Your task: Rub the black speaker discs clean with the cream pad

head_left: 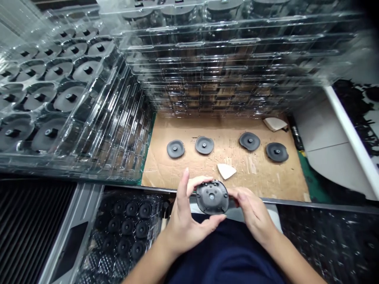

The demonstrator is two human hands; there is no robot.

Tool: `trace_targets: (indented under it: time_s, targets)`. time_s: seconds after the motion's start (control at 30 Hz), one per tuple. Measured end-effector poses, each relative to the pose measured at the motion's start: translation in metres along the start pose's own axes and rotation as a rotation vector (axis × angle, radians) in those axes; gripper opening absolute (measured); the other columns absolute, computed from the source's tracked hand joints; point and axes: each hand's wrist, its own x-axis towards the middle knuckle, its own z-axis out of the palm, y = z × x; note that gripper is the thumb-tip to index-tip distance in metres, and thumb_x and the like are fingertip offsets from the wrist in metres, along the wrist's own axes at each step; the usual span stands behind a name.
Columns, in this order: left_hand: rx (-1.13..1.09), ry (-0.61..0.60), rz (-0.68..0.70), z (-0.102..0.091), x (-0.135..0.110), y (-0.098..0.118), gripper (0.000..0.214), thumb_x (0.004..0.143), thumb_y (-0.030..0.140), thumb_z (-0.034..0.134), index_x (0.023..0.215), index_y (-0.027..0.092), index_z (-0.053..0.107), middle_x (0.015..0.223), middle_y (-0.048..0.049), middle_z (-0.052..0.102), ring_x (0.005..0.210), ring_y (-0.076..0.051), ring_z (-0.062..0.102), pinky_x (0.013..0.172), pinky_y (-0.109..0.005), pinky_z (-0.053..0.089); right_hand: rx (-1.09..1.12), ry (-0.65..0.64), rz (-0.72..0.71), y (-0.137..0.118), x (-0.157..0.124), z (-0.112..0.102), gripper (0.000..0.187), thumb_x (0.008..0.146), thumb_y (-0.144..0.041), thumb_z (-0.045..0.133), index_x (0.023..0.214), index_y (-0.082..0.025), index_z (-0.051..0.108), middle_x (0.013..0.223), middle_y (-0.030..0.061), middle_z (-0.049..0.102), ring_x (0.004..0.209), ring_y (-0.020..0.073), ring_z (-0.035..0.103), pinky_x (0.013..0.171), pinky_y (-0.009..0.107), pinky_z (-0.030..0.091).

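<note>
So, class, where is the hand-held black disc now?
In the head view, the black disc sits below and slightly right of centre, held in the left hand, beside the right hand, below the nearer white triangular piece.

A cardboard sheet (266,177) lies on the tabletop (316,191), the left tray stack (112,114) beside its left edge, the rear tray stack (225,59) behind its far edge. Four discs (204,145) line the sheet crosswise. One pad (226,171) lies nearer the near edge, another pad (274,124) at the far right corner. Before the near edge, the left fingers (184,185) hold a fifth disc (212,199).
</note>
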Motion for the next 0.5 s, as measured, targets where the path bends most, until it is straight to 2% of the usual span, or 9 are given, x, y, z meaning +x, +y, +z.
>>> trace_targets:
  time_s: [0.07,0.17,0.23,0.33,0.37,0.43,0.47,0.5]
  targets:
    - [0.063,-0.005,0.052,0.000,-0.003,0.001,0.107,0.067,0.002,0.071,0.143,0.034,0.003,0.126,-0.0103,0.055,0.117,-0.025,0.053,0.102,-0.041,0.037,-0.012,0.023,0.021,-0.004,-0.004,-0.005,0.038,0.097,-0.025,0.027,0.111,-0.021,0.061,0.076,0.0035,0.066,0.068,0.0161,0.062,0.065,0.029,0.050]
    - [0.041,-0.004,0.068,-0.003,-0.007,0.003,0.105,0.066,0.002,0.072,0.144,0.031,0.008,0.127,-0.0114,0.057,0.117,-0.025,0.053,0.103,-0.041,0.035,-0.028,0.061,0.019,-0.012,-0.009,-0.009,0.034,0.096,-0.023,0.034,0.125,-0.020,0.050,0.085,0.0040,0.066,0.073,0.0159,0.063,0.068,0.028,0.051]
    - [-0.031,-0.002,0.018,-0.006,-0.010,0.002,0.101,0.066,0.005,0.073,0.144,0.030,0.015,0.126,-0.0104,0.058,0.117,-0.025,0.053,0.103,-0.040,0.035,-0.058,0.060,-0.074,-0.017,-0.010,-0.012,0.035,0.093,-0.021,0.041,0.128,-0.022,0.048,0.091,0.0047,0.066,0.079,0.0158,0.063,0.069,0.026,0.051]
    - [-0.159,-0.022,-0.142,-0.009,-0.013,0.000,0.090,0.062,0.015,0.078,0.139,0.028,0.034,0.124,-0.0087,0.061,0.115,-0.026,0.053,0.102,-0.038,0.035,-0.152,0.008,-0.317,-0.026,-0.006,-0.017,0.034,0.090,-0.021,0.048,0.124,-0.023,0.052,0.092,0.0045,0.067,0.076,0.0151,0.061,0.066,0.025,0.050]
    - [-0.219,-0.035,-0.224,-0.009,-0.015,-0.001,0.079,0.061,0.022,0.079,0.133,0.026,0.046,0.120,-0.0087,0.063,0.111,-0.026,0.055,0.100,-0.037,0.037,-0.176,-0.001,-0.384,-0.029,-0.004,-0.017,0.030,0.091,-0.022,0.048,0.119,-0.022,0.056,0.086,0.0036,0.067,0.070,0.0145,0.060,0.063,0.025,0.049]
    - [-0.347,-0.040,-0.385,-0.009,-0.020,-0.004,0.049,0.064,0.043,0.074,0.107,0.019,0.067,0.099,-0.0095,0.071,0.092,-0.024,0.062,0.088,-0.035,0.044,-0.183,0.016,-0.461,-0.036,0.000,-0.015,0.018,0.092,-0.023,0.046,0.097,-0.020,0.063,0.068,0.0012,0.062,0.057,0.0129,0.054,0.056,0.024,0.045]
    - [-0.403,-0.018,-0.448,-0.009,-0.024,-0.006,0.045,0.069,0.055,0.065,0.090,0.016,0.072,0.083,-0.0093,0.072,0.077,-0.022,0.063,0.078,-0.034,0.048,-0.164,0.029,-0.475,-0.039,0.002,-0.011,0.020,0.092,-0.023,0.044,0.086,-0.019,0.062,0.061,0.0002,0.057,0.053,0.0124,0.051,0.053,0.024,0.043]
    - [-0.429,0.027,-0.483,-0.009,-0.029,-0.010,0.052,0.071,0.063,0.056,0.077,0.013,0.072,0.068,-0.0079,0.069,0.064,-0.019,0.061,0.068,-0.033,0.049,-0.137,0.018,-0.478,-0.041,0.003,-0.005,0.023,0.093,-0.023,0.042,0.077,-0.019,0.059,0.057,-0.0003,0.054,0.051,0.0123,0.050,0.052,0.023,0.043]
